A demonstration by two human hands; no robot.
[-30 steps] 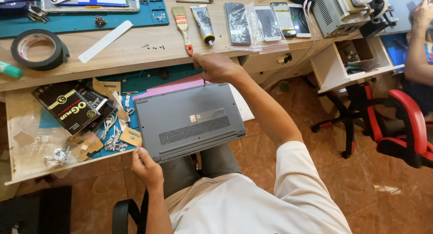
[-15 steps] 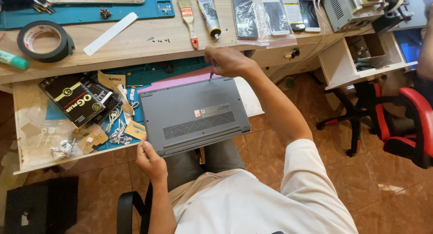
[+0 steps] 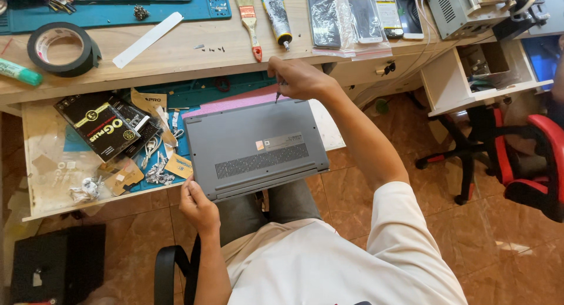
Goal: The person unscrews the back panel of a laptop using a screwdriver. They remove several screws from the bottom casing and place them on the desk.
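The long pale wooden workbench (image 3: 176, 58) is running across the top, with a pulled-out wooden drawer tray (image 3: 41, 140) of loose parts sticking out below it. A grey, flat, closed laptop (image 3: 255, 146) is lying bottom-up, partly on that tray and partly over the person's lap. The left hand (image 3: 197, 205) is curling closed around the laptop's near left corner, gripping it. The right hand (image 3: 299, 79) is pinching shut on a thin dark screwdriver (image 3: 278, 95), whose tip is touching the laptop's far edge. A black roll of tape (image 3: 61, 49) is sitting on the bench, well apart.
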